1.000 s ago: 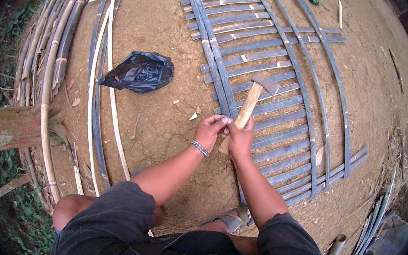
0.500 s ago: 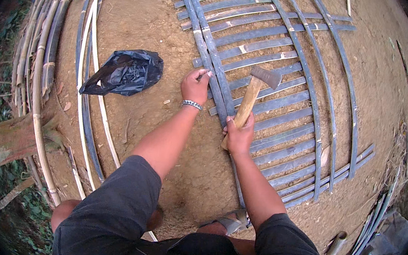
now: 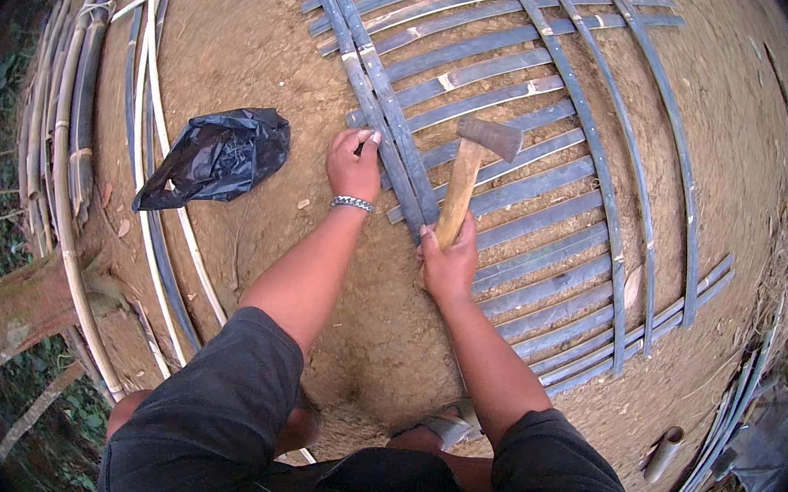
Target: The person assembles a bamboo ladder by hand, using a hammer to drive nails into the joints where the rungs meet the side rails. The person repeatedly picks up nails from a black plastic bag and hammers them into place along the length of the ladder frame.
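My right hand (image 3: 450, 263) is closed around the wooden handle of a hatchet (image 3: 464, 181). Its dark metal head points away from me, above the slats. My left hand (image 3: 354, 167) has thumb and forefinger pinched together at the left edge of the paired long strips; anything between the fingertips is too small to make out. Under both hands lies a lattice of split bamboo strips (image 3: 543, 219), dark grey-blue, with slats crossing several long rails. Left of my left hand, an opened black plastic bag (image 3: 231, 154) rests on the ground with small thin pieces inside.
Long pale bamboo strips (image 3: 162, 130) lie beyond the bag. Bamboo poles (image 3: 62, 130) are stacked at the far left, near a log (image 3: 17, 312). A short bamboo tube (image 3: 664, 454) and bundled strips (image 3: 719, 439) are at the lower right.
The view has turned slightly, so the lattice and bag appear shifted left. The hatchet's handle end, visible below my right hand before, is now hidden. Both hands keep their grip beside the paired strips.
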